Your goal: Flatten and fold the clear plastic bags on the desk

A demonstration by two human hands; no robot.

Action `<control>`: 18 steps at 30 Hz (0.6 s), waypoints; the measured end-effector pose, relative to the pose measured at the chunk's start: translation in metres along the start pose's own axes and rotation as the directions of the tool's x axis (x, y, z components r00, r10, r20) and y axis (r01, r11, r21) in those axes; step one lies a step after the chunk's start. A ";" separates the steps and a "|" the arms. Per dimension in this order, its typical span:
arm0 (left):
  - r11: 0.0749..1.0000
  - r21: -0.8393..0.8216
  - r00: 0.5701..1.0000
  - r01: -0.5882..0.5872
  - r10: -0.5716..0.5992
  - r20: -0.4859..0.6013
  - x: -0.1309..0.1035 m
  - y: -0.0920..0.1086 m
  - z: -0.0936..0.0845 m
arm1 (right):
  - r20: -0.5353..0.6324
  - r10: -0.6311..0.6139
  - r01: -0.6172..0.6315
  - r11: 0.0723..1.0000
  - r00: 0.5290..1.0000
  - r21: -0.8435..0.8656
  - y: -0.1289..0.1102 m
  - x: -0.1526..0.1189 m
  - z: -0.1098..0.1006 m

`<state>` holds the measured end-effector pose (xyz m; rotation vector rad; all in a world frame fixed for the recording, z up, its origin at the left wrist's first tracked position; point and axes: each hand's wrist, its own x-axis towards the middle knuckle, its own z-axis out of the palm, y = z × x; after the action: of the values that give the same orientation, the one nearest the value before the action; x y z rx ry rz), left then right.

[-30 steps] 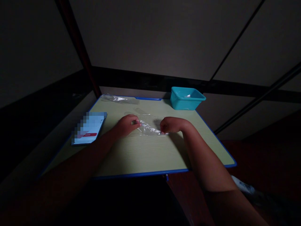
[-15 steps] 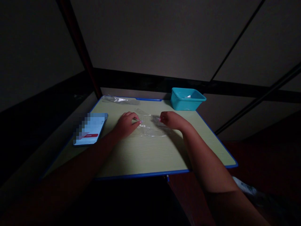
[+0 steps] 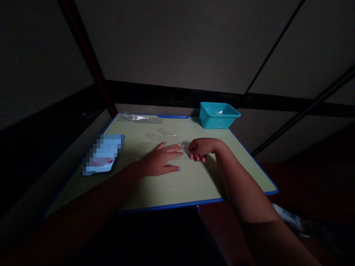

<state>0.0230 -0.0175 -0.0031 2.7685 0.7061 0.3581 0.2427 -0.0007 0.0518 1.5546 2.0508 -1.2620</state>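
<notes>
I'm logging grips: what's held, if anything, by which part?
The left hand, spread over the bag, grips nothing; whether the right hand pinches it is unclear.

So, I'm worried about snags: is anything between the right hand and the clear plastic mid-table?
Nothing visible stands between the right hand and the near end of the plastic. The left hand spreads over its middle, though, and the bin sits farther back.
</notes>
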 end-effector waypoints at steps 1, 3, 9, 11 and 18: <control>1.000 0.011 0.999 -0.002 0.002 0.037 0.001 0.003 0.001 | 0.003 0.009 -0.009 1.000 1.000 -0.001 0.000 0.001 0.000; 0.999 0.034 0.995 0.002 -0.006 0.101 0.003 0.007 0.002 | 0.005 0.020 -0.020 1.000 1.000 -0.001 -0.001 0.002 0.001; 0.992 0.094 0.967 0.085 -0.105 0.230 0.003 0.010 0.002 | 0.017 0.024 -0.024 1.000 1.000 0.003 0.000 0.004 0.002; 0.985 0.116 0.960 0.129 -0.154 0.236 0.001 0.010 0.001 | 0.017 0.028 -0.028 1.000 0.999 0.004 0.000 0.003 0.002; 0.945 0.159 0.916 0.287 -0.319 0.244 -0.009 0.005 -0.004 | 0.024 0.048 -0.049 0.999 0.999 0.013 -0.001 0.000 0.003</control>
<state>0.0161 -0.0258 0.0012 2.6781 1.0951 -0.1243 0.2409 -0.0027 0.0507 1.5782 1.9818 -1.2735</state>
